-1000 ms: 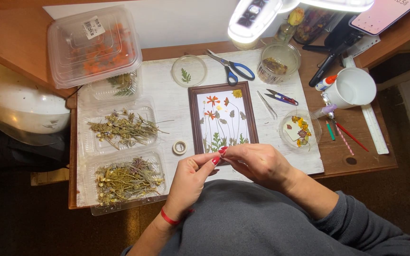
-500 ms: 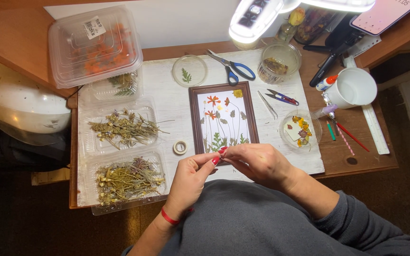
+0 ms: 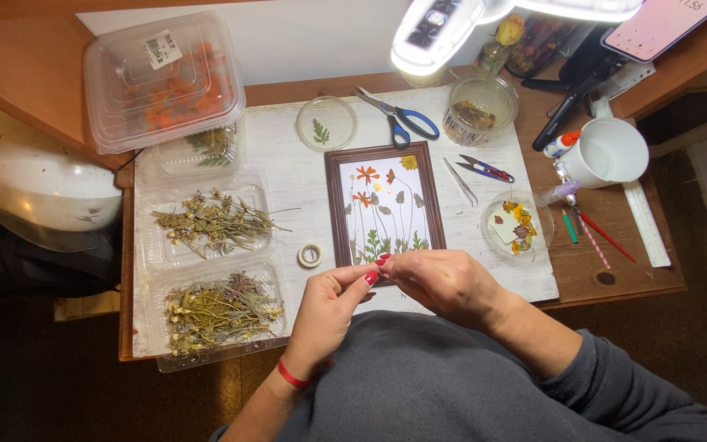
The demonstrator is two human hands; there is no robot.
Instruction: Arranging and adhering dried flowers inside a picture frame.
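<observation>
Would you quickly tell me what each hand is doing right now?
Left hand: fingertips pinched at the lower edge of the picture frame; what they hold cannot be told.
Right hand: the same.

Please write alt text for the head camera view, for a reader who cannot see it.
A person's left hand and right hand meet, fingertips pinched together, at the bottom edge of a brown picture frame holding pressed flowers. Around it lie trays of dried plants, scissors and a white mug.

Place: home craft desk.
Showing it: dried flowers are lying in clear trays (image 3: 206,225), scissors (image 3: 403,119) and a framed pressed-flower picture (image 3: 385,203) are sitting under a lamp (image 3: 443,33).
</observation>
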